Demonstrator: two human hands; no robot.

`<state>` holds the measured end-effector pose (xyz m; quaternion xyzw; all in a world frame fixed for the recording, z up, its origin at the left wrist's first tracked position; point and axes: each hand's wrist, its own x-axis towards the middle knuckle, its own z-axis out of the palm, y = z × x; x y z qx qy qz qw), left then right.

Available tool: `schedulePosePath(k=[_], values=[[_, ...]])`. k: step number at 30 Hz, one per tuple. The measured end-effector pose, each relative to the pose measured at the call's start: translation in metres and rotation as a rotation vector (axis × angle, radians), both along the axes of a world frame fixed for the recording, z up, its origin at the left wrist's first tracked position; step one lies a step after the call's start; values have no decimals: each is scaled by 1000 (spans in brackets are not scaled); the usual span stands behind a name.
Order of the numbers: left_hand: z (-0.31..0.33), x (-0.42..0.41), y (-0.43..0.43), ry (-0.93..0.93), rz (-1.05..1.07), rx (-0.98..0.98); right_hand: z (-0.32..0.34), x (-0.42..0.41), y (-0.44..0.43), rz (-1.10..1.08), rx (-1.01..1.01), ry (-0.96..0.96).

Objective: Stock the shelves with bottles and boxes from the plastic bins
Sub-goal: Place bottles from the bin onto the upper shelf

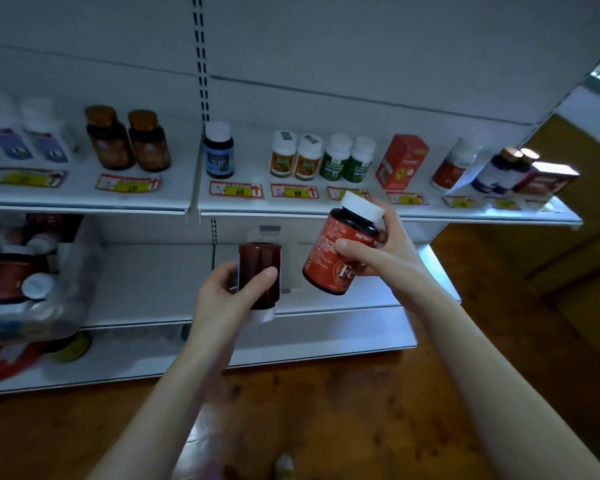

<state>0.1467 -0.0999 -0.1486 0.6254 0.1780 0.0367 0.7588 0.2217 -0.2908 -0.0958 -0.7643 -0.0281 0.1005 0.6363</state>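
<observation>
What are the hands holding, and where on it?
Left hand grips a dark red bottle, cap down, round its body. Right hand grips a tilted red-labelled bottle round its body.

The upper shelf [184, 190] bears bottles [219, 152] and a box [400, 162]; lower left, seemingly, a bin [68, 306].
</observation>
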Motion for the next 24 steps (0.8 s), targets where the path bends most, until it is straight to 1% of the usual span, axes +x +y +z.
schedulePosePath(k=[4,10,14,17,20,24], values=[[17,-3,3,-48,38,-22,24,11,8,96,-23,-48],[38,-14,9,-98,163,-38,42,34,28,188,-47,-155],[41,-22,15,-114,246,-34,50,47,43,298,8,-85],[40,-29,23,-99,327,-2,50,55,61,417,-17,-97],[37,-39,32,-69,417,9,48,62,85,510,-29,-132],[34,-63,51,-6,549,65,46,61,133,631,7,-72]])
